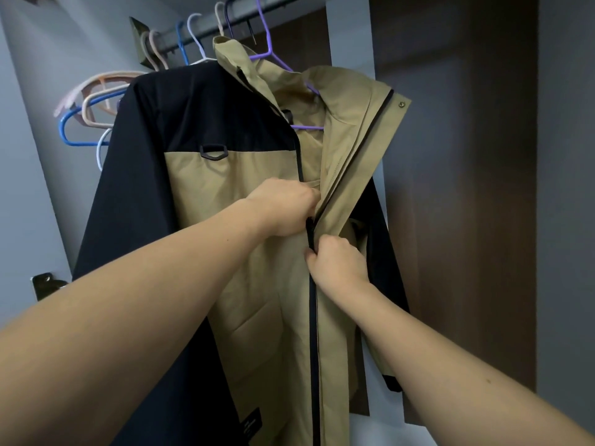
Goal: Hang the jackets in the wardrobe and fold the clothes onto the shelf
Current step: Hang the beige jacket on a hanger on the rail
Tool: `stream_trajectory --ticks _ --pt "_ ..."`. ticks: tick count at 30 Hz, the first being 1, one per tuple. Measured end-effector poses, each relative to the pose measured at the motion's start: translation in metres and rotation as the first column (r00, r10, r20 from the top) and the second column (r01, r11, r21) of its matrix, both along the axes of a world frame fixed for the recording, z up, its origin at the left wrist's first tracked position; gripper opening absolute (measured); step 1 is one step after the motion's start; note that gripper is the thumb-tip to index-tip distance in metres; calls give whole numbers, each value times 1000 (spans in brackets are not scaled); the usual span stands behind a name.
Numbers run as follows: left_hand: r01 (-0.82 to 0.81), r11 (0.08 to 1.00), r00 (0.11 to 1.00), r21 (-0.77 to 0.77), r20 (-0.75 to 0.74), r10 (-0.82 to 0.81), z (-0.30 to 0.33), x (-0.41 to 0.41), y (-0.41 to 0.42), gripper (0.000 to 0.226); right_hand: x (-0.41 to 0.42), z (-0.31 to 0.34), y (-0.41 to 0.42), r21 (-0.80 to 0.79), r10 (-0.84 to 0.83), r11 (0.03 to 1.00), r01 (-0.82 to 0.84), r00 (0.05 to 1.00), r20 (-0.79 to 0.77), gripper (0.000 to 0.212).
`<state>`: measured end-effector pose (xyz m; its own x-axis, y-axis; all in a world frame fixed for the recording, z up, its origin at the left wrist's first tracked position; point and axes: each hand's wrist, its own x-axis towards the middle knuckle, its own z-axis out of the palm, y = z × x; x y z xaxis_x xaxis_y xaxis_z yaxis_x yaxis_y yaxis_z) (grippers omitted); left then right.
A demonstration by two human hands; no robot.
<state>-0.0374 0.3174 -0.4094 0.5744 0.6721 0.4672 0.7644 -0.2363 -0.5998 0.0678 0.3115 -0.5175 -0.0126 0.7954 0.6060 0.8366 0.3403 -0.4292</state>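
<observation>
both hands' grip, left hand (283, 207) and right hand (335, 257), seemingly clamped on hanging jacket (244, 201) zipper edges

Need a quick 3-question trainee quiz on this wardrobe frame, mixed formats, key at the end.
1. True or false: the jacket hangs on a purple hanger from the rail.
2. Which hand is higher on the zip? A) left hand B) right hand C) level
3. Fill in: the jacket's shoulders and sleeves are ____, its body tan.

Key: 1 true; 2 A; 3 black
</observation>
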Motion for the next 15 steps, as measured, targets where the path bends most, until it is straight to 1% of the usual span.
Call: stream_trajectory --ticks 3,4,5,7,8,10,12,13,15 --pt "-58 994 986 93 -149 71 -1 3 0 20 3 4 8 -10 30 1000 -30 999 27 19" --pt "-84 988 976 131 -189 108 2 4 0 24 5 4 11 -16 45 999 -44 998 43 19" --pt "-104 980 971 169 -194 137 8 5 0 27 7 3 15 -28 63 998 -61 997 52 21" --pt "-128 957 977 261 -133 167 31 6 -1 28 12 4 22 -86 113 990 -109 993 42 29" --pt "-127 941 981 313 -101 166 44 7 -1 27 14 6 25 -131 143 982 -137 989 36 33" --pt "-95 919 987 382 -86 138 62 11 -1 27 19 17 31 -226 204 954 -196 979 14 36" --pt "-57 927 989 370 -107 103 68 18 1 28 27 36 33 -273 248 929 -248 968 -34 35" --pt "-49 936 989 348 -117 95 70 21 2 27 31 47 33 -252 249 933 -258 966 -66 37" --pt "-35 951 986 307 -142 82 77 23 3 26 36 70 33 -123 212 966 -229 968 -136 38"
